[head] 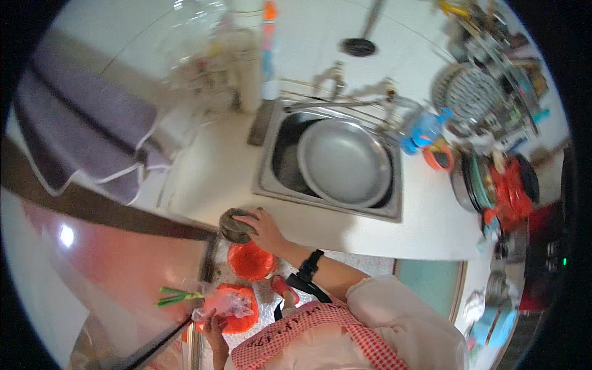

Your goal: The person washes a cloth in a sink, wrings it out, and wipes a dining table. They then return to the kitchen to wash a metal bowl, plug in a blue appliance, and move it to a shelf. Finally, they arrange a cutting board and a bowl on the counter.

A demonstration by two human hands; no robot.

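My right hand [266, 233] grips a bunched grey-brown cloth [237, 225] at the front edge of the white countertop [319, 233]. Lower down on the left, my left hand [216, 329] has its fingers on a thin clear plastic bag [233, 305] and seems to hold it. Green stalks [178, 296], perhaps scallions, stick out to the left beside the bag. Beneath it is an orange-red plastic basket [245, 326], partly covered. A second orange-red plastic container [251, 261] sits below my right hand.
A large metal basin [344, 162] rests tilted in the steel sink [397, 210]. Right of it stand a blue plastic bottle [423, 134], an orange bowl [438, 158] and stacked pots [467, 182]. A purple-grey cloth [88, 125] hangs at left, above a glossy reddish panel [115, 249].
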